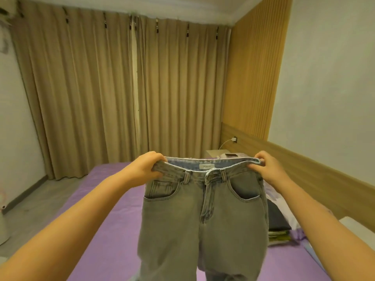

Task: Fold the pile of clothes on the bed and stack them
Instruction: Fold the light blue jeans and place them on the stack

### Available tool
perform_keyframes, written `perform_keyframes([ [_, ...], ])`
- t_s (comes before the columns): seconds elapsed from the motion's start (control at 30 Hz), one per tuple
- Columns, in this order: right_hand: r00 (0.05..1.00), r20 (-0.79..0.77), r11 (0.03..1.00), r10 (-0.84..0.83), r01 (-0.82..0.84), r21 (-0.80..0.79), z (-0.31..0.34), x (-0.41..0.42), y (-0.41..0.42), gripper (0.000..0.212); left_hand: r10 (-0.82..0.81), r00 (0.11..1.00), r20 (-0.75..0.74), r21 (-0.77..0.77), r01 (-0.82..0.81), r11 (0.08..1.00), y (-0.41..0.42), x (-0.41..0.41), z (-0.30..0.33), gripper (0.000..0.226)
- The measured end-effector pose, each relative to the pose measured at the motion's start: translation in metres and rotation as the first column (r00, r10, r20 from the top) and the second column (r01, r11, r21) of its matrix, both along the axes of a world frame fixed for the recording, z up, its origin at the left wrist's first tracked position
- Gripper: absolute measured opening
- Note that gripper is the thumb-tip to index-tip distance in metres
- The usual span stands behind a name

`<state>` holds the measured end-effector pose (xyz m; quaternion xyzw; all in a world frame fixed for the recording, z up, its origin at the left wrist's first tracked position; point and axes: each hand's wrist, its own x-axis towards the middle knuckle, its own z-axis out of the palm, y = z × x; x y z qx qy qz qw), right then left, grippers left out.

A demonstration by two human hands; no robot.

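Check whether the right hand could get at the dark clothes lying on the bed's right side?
Probably not yet: the right hand is gripping the jeans waistband, as is the left hand, and the hanging jeans partly cover the dark clothes.

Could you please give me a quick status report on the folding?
Left hand and right hand grip the jeans at the waistband corners. Jeans held up over the bed, unfolded. More clothes at right; nothing blocking.
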<state>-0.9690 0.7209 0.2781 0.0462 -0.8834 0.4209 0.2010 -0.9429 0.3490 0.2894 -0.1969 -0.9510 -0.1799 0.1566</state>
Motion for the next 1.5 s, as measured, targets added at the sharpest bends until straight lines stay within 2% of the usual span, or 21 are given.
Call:
perform_keyframes([
  [0.13,0.999,0.052,0.995,0.008,-0.013,0.097,-0.002,0.001,0.020,0.023,0.030,0.998,0.061,0.195,-0.041,0.980,0.021,0.015,0.006,0.076],
  [0.17,0.998,0.052,0.997,0.026,-0.029,0.067,0.001,0.003,0.026,0.024,0.065,0.994,0.091,0.237,-0.085,0.968,0.027,0.018,0.011,0.085],
  [0.2,0.996,0.062,0.998,0.067,-0.066,-0.019,0.006,0.008,0.033,0.025,0.105,0.986,0.128,0.283,-0.138,0.949,0.033,0.020,0.017,0.083],
  [0.3,0.961,0.115,0.930,0.253,-0.209,-0.303,0.027,0.026,0.058,0.024,0.176,0.965,0.192,0.429,-0.244,0.870,0.046,0.033,0.033,0.013],
  [0.4,0.911,0.113,0.866,0.397,-0.331,-0.375,0.045,0.038,0.083,0.023,0.101,0.976,0.191,0.626,-0.201,0.753,0.065,0.049,0.040,0.006],
  [0.53,0.873,0.045,0.786,0.486,-0.414,-0.459,0.057,0.047,0.105,0.028,0.170,0.968,0.185,0.631,-0.250,0.735,0.099,0.074,0.051,0.009],
  [0.63,0.919,-0.002,0.860,0.394,-0.369,-0.353,0.060,0.051,0.114,0.022,0.218,0.964,0.154,0.666,-0.264,0.697,0.116,0.092,0.061,0.010],
  [0.73,0.956,-0.151,0.966,0.252,-0.257,-0.016,0.073,0.061,0.119,0.015,0.192,0.973,0.129,0.715,-0.225,0.662,0.128,0.117,0.081,0.022],
  [0.8,0.934,-0.290,0.976,0.209,-0.183,0.115,0.090,0.074,0.119,0.017,0.159,0.982,0.101,0.750,-0.181,0.636,0.132,0.135,0.101,0.024],
  [0.83,0.918,-0.340,0.978,0.204,-0.177,0.109,0.099,0.081,0.118,0.017,0.143,0.986,0.084,0.766,-0.155,0.624,0.133,0.143,0.112,0.025],
  [0.9,0.897,-0.389,0.965,0.209,-0.253,-0.065,0.121,0.097,0.117,0.017,0.103,0.994,0.042,0.804,-0.095,0.588,0.133,0.160,0.134,0.020],
  [0.97,0.887,-0.392,0.887,0.243,-0.366,-0.280,0.140,0.117,0.118,0.017,0.039,0.999,0.004,0.854,-0.024,0.520,0.132,0.173,0.151,0.010],
  [1.0,0.884,-0.377,0.848,0.275,-0.408,-0.338,0.148,0.126,0.118,0.016,0.022,1.000,-0.004,0.873,-0.007,0.487,0.132,0.179,0.155,0.008],
  [1.07,0.879,-0.318,0.814,0.356,-0.459,-0.357,0.156,0.143,0.115,0.014,0.054,0.998,0.030,0.888,-0.052,0.456,0.130,0.189,0.154,0.019],
  [1.13,0.885,-0.254,0.814,0.391,-0.461,-0.353,0.156,0.156,0.109,0.013,0.111,0.990,0.091,0.875,-0.133,0.465,0.126,0.199,0.143,0.027],
  [1.2,0.918,-0.180,0.850,0.353,-0.395,-0.348,0.149,0.165,0.101,0.014,0.113,0.986,0.124,0.870,-0.163,0.466,0.120,0.210,0.128,0.026],
  [1.3,0.973,-0.085,0.916,0.213,-0.229,-0.330,0.131,0.179,0.088,0.020,0.163,0.975,0.153,0.876,-0.211,0.434,0.117,0.227,0.106,0.025],
  [1.4,0.993,-0.087,0.931,0.085,-0.110,-0.349,0.113,0.195,0.069,0.025,0.228,0.953,0.198,0.896,-0.270,0.352,0.122,0.240,0.089,0.027],
  [1.5,0.995,-0.102,0.927,-0.011,-0.029,-0.375,0.101,0.210,0.051,0.031,0.196,0.954,0.227,0.917,-0.277,0.288,0.137,0.253,0.079,0.032],
])
